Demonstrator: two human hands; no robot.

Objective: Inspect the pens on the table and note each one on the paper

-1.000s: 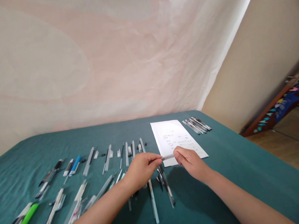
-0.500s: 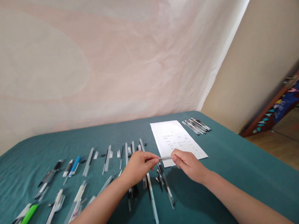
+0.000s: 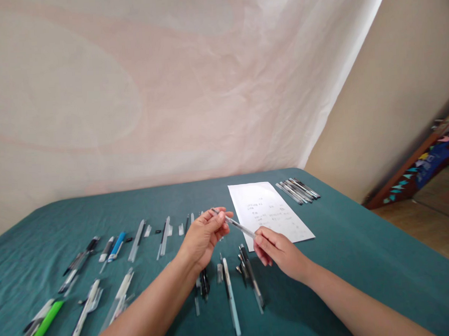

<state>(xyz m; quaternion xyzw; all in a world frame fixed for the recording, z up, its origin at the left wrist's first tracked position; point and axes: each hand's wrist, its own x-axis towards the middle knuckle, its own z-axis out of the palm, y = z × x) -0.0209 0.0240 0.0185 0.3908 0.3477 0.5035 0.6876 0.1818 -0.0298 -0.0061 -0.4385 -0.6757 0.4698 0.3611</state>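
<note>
A slim, clear-barrelled pen [image 3: 241, 228] is held in the air, slanting between my two hands. My left hand [image 3: 203, 235] has its thumb and fingers closed on the dark, thin end. My right hand [image 3: 277, 246] pinches the lower end of the barrel over the near edge of a white paper [image 3: 262, 206] with handwriting. Below the hands lie a light-blue pen [image 3: 231, 298] and a group of dark pen parts [image 3: 248, 272]. My left forearm and hand cover some of the pen parts on the table.
Several assembled-looking pens [image 3: 298, 190] lie side by side right of the paper. Across the left of the green tablecloth [image 3: 117, 206] are rows of pen parts: barrels, refills and caps, including a blue pen [image 3: 116, 246] and a green pen [image 3: 42, 328]. A pale curtain [image 3: 190, 89] hangs behind.
The pen has gone from nearly level to slanted, its left end raised, and more of it shows between the hands. My left hand has moved up and left, its fingers more loosely spread.
</note>
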